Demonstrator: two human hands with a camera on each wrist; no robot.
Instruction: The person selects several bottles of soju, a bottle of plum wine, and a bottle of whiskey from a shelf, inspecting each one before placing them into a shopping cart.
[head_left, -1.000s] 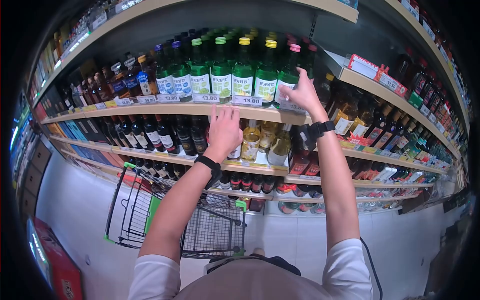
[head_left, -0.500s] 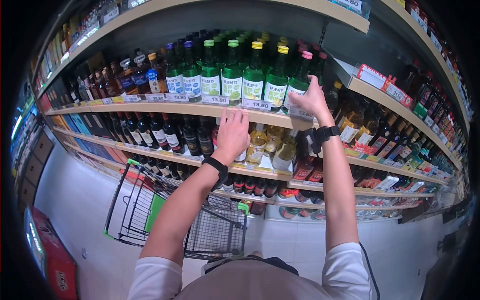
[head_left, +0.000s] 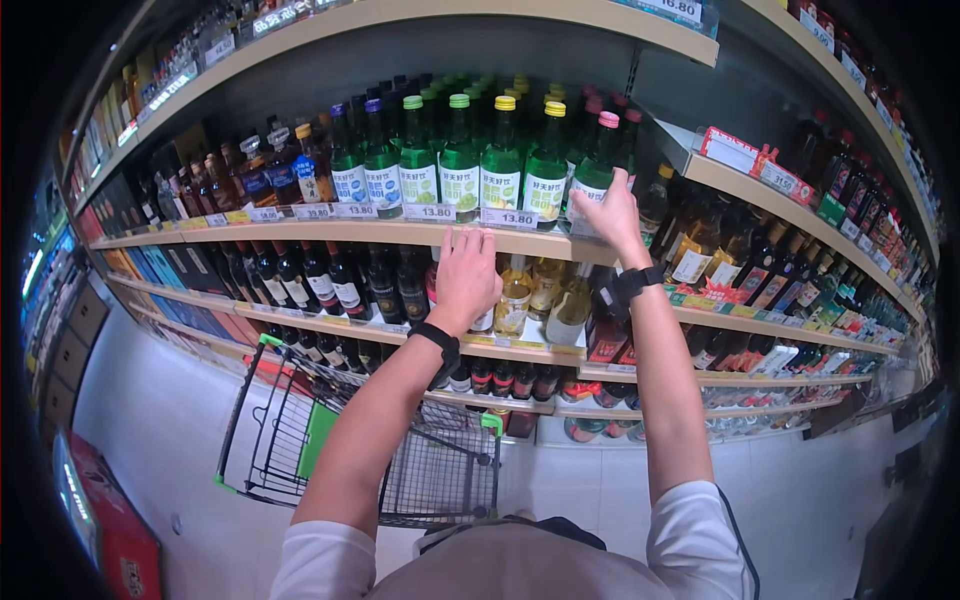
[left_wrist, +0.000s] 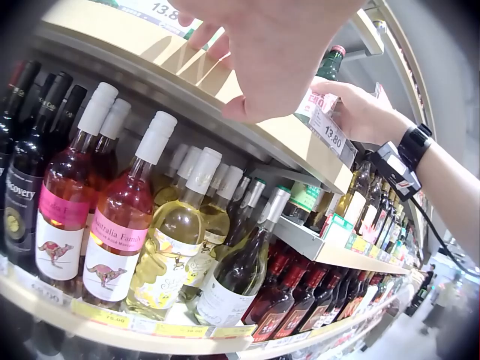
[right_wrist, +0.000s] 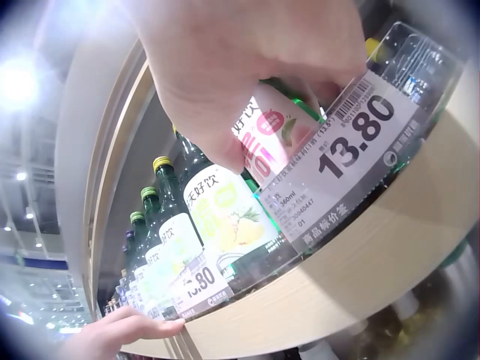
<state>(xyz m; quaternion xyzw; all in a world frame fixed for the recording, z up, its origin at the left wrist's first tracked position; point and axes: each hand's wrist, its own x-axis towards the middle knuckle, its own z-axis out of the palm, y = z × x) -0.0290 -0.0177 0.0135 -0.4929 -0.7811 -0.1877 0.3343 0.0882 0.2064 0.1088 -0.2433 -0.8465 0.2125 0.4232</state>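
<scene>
My right hand (head_left: 613,217) grips the pink-capped green bottle (head_left: 600,152) low on its body, at the right end of the front row. In the right wrist view, the bottle's pink-and-white label (right_wrist: 271,129) shows between thumb and fingers, behind a 13.80 price tag (right_wrist: 352,146). The bottle stands upright on the shelf. My left hand (head_left: 468,280) has its fingertips on the front edge of that shelf (head_left: 390,230), fingers fairly straight and holding nothing. Beside the gripped bottle stands a yellow-capped green bottle (head_left: 547,165).
More green bottles (head_left: 420,160) with green, yellow and blue caps line the same shelf. Below are wine bottles (left_wrist: 169,247) on a lower shelf. A shopping cart (head_left: 270,440) stands at the left on the floor. A projecting shelf (head_left: 720,170) juts out at the right.
The head view has shifted slightly. My right hand stays at the pink-capped bottle, its raised fingers now closer in around it. My left hand keeps its place at the shelf edge.
</scene>
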